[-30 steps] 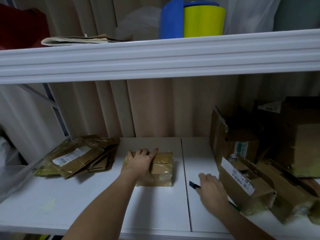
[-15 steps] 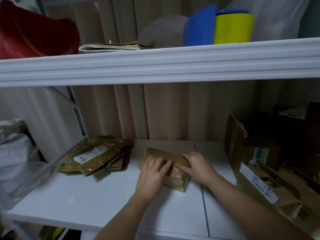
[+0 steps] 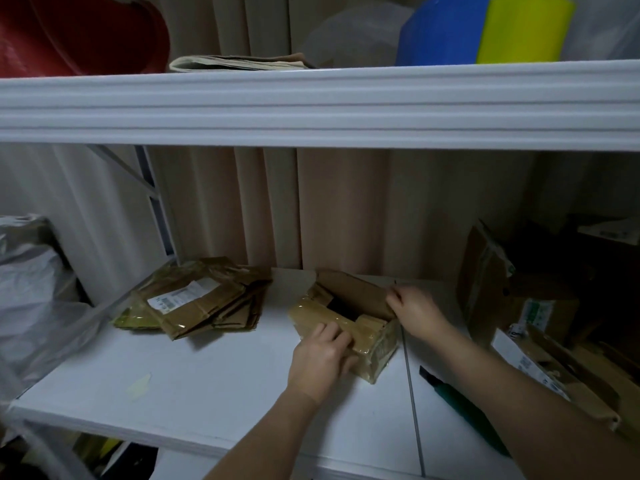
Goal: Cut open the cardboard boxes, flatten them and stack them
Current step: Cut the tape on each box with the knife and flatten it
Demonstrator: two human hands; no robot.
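Observation:
A small taped cardboard box point(image 3: 375, 344) lies in the middle of the white shelf point(image 3: 207, 386), its top flaps spread so the dark inside shows. My left hand point(image 3: 320, 358) grips the near flap and front side. My right hand point(image 3: 415, 311) pinches the far flap at its right end and holds it upright. A stack of flattened boxes point(image 3: 197, 301) lies at the back left. A green-handled cutter point(image 3: 457, 403) with a dark blade lies on the shelf under my right forearm.
Several unflattened cardboard boxes point(image 3: 519, 303) crowd the right end of the shelf. A grey plastic bag point(image 3: 31, 289) bulges at the left. The upper shelf edge point(image 3: 311, 105) hangs low overhead, with a blue and yellow container point(image 3: 485, 29) on it.
My right hand left the cutter on the shelf and joined the left on the box. Both hands have pulled the top flaps apart, so the box now stands open.

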